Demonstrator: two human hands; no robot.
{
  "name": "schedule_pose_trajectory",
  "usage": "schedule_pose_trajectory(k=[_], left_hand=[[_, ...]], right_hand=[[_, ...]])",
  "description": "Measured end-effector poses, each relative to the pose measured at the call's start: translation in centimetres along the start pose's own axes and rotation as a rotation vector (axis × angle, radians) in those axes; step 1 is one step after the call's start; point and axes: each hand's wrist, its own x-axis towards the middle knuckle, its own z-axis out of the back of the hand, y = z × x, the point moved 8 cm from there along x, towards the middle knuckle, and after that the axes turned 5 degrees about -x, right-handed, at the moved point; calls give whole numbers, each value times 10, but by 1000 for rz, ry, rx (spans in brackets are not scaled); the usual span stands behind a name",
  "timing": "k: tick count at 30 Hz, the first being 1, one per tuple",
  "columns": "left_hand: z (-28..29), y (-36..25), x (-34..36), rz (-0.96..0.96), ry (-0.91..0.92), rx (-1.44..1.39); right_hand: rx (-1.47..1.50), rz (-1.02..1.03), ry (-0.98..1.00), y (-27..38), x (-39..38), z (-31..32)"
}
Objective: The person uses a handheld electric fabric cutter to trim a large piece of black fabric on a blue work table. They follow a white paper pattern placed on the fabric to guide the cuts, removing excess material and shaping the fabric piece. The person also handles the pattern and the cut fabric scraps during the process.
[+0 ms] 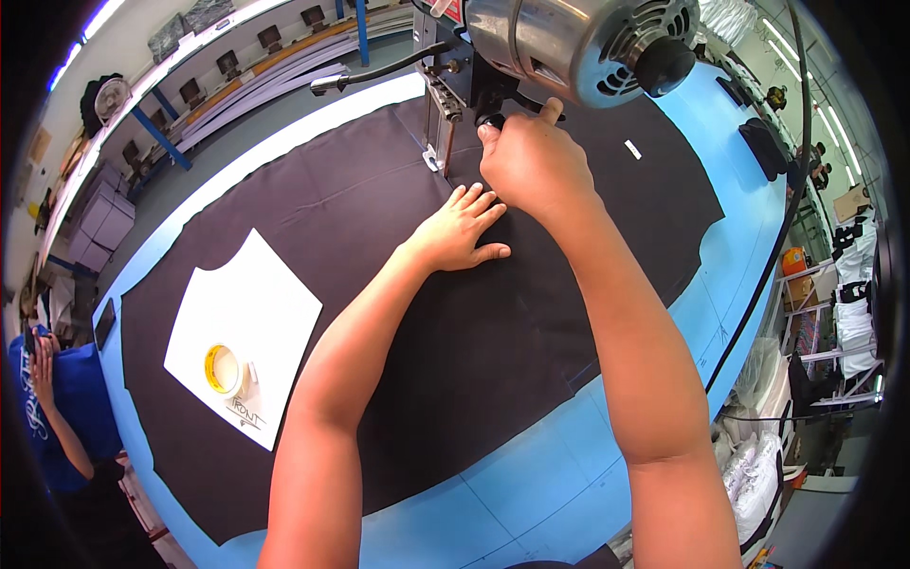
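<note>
Black fabric (445,379) is spread over a blue cutting table. At its far side stands an electric fabric cutting machine (559,47) with a silver motor and an upright blade guard. My right hand (538,161) is wrapped round the machine's dark handle. Just left of it, my left hand (460,230) lies flat on the fabric with its fingers spread, close to the foot of the blade guard. A white paper pattern piece (251,313) rests on the fabric at the left, and a roll of tape (226,370) sits on it.
The blue table (531,484) shows round the fabric. A black cable (791,190) hangs along the right side. Someone in a blue shirt (71,408) stands at the left edge. A small white label (633,149) lies on the fabric. White bundles (754,479) fill the lower right.
</note>
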Motion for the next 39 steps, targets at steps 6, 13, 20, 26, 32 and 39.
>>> schedule_pose_trajectory(k=[6,13,20,26,32,39], left_hand=[[2,-1,2,4,1,-29],[19,24,11,78,2,74],[9,34,8,79,-7,53],[9,32,10,79,-12,38],[8,36,7,112,-14,33],[9,31,10,128,28,17]], right_hand=[[24,19,-29,-2,10,-6],[19,28,-20,0,17,-6],[22,43,12,8,22,-4],[22,61,-25,8,29,-5],[46,66,3,11,39,-11],[56,92,-9,9,50,-17]])
